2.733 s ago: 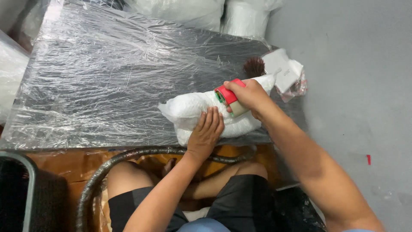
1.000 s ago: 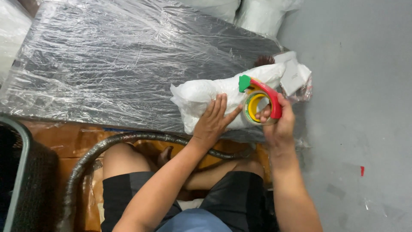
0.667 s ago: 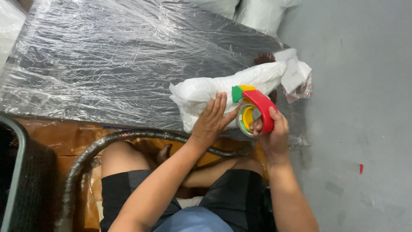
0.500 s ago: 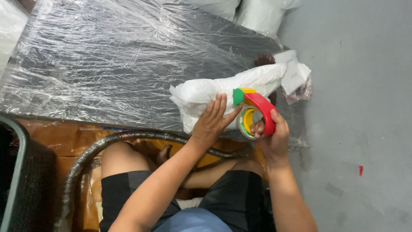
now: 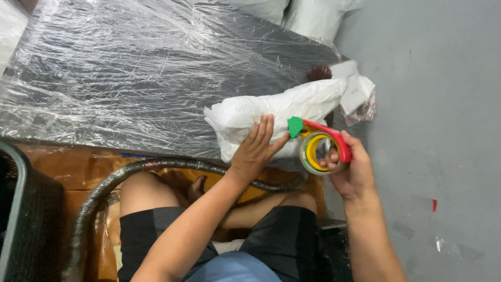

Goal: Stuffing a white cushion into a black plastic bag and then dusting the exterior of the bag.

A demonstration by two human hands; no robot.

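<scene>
The right hand (image 5: 350,168) has its grip closed around a red tape holder with a yellow roll (image 5: 321,149), green tip pointing left. The left hand (image 5: 255,149) lies flat, fingers spread, on the long white plastic-wrapped bundle (image 5: 271,112), which lies sideways at the table's (image 5: 130,78) near edge.

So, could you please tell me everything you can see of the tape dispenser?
The tape dispenser is a hand-held one with a curved red plastic handle, a green tip and a yellow core carrying a roll of clear tape. It is held on edge in the right hand, whose fingers pass through the core. Its green tip is against the white plastic-wrapped bundle, which the left hand presses down at the edge of the film-covered table.
</scene>
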